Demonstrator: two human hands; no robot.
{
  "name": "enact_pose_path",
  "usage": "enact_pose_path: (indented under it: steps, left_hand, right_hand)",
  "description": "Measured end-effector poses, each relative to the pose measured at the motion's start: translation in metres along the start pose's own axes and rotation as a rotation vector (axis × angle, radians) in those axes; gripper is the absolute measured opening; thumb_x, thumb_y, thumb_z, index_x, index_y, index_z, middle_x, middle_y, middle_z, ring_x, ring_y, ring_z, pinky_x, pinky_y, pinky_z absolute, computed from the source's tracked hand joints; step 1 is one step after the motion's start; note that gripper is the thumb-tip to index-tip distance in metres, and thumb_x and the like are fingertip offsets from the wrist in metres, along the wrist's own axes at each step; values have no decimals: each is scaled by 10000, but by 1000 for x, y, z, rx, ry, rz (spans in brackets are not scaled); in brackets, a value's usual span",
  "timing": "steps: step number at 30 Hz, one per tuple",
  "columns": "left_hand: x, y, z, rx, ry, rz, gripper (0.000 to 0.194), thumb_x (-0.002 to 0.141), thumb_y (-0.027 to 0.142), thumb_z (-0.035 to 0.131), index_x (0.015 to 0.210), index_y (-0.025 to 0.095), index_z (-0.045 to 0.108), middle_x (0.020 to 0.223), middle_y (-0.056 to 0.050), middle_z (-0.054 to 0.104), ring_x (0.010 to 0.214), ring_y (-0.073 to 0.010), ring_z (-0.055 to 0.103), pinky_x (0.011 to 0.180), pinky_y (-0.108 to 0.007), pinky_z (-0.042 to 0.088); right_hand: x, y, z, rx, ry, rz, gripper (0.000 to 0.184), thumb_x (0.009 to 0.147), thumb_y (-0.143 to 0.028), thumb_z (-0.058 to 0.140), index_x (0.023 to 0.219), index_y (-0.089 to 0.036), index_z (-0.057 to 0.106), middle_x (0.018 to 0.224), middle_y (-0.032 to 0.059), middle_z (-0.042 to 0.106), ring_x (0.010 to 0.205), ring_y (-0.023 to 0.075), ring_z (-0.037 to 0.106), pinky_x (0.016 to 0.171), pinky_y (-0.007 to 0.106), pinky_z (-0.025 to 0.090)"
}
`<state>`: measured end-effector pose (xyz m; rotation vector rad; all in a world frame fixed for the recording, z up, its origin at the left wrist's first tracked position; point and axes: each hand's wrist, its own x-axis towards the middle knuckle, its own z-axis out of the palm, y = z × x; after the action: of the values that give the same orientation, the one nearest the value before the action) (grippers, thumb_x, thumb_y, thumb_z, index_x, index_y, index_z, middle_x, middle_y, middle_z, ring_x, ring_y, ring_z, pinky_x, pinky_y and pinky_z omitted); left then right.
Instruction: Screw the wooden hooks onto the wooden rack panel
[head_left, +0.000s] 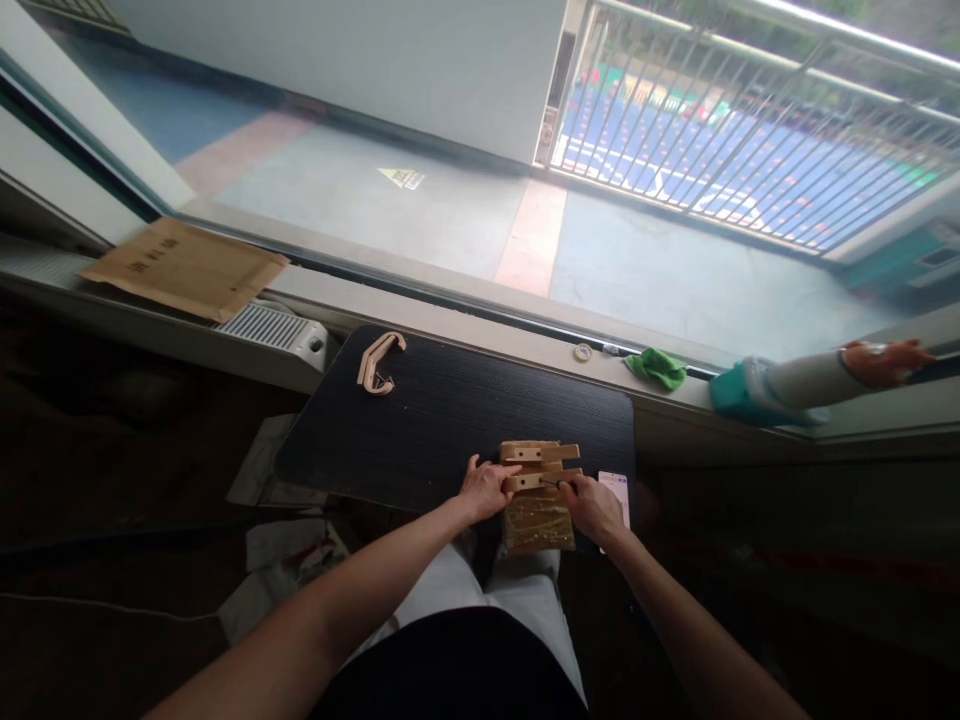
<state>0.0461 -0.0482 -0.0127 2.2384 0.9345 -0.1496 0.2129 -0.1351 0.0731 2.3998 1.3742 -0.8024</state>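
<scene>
A wooden strip (541, 480) lies across a stack of wooden pieces (534, 505) at the near edge of a dark table (420, 420). The left hand (486, 490) is closed on the strip's left end; the right hand (592, 505) pinches its right end, fingers curled. Just right of that grip lies a phone (616, 492). Well beyond the left-hand grip lies a curved wooden clamp (379, 362).

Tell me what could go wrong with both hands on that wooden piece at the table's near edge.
The wooden assembly sits on a plastic-wrapped block overhanging the table edge; pressure from the left hand or right hand might tip it off. The phone beside the right hand could get knocked off too.
</scene>
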Motion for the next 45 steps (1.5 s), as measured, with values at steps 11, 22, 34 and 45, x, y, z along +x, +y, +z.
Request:
enact_pose_path:
  steps: [11,22,34,45]
  left_hand:
    - [-3,-1,-4,-15,-14,-1,498,711,358,602,1198,362,503,1096,5,643,1043,-241,526,1030,-519,153]
    - [1,2,2,50,21,-40,475,685,397,641,1151,356,555,1071,-4,656,1020,-248,519,1031,-529,131]
    - [-1,3,3,24,26,-55,460,710,353,615,1164,372,539,1099,15,643,1042,-250,521,1034,-518,141]
    - [0,-1,7,14,44,-27,471,707,372,602,1173,366,530,1094,8,646,1031,-248,527,1023,-525,150]
  right_hand:
    - [-11,31,3,333,207,0,324,859,-368,352,1046,-212,565,1040,48,615,945,169,564,738,248,394]
    - [1,23,5,236,144,-27,295,884,-314,340,1039,-187,556,1015,55,618,908,158,568,689,231,377]
    - [-21,8,-8,-86,90,-202,290,877,-309,387,1123,-269,534,968,27,647,877,151,586,695,239,374]
    - [-17,1,-2,-165,100,-253,276,887,-284,355,1051,-276,576,891,21,654,816,153,605,654,238,384]
